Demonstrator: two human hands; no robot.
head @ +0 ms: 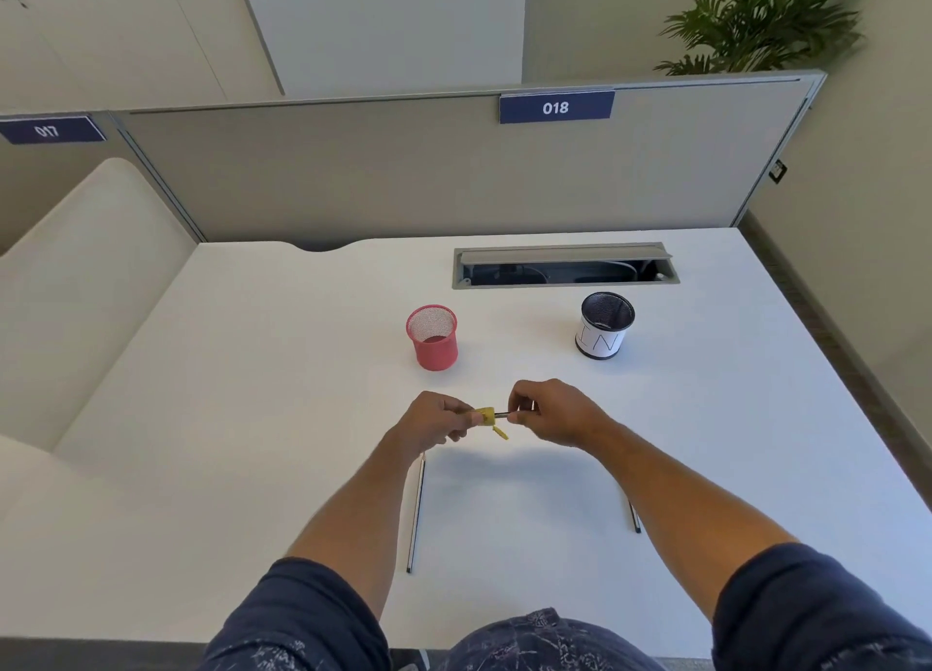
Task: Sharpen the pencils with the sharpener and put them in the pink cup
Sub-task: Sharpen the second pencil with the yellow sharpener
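Pencils come first: one loose pencil (415,514) lies on the white desk (262,418) near the front edge by the left arm, pointing away from the person, and a second pencil (634,517) peeks out from under the right arm. Above the middle of the desk, with lots of bare room all around, the left hand (433,418) pinches the yellow sharpener (486,415) while the right hand (549,410) pinches a dark pencil (503,414) lying sideways, its tip in the sharpener. Farther back stand the pink cup (433,337) and, well apart to its right, a black and white cup (603,325), before the cable slot (565,266) and the grey wall (403,176).
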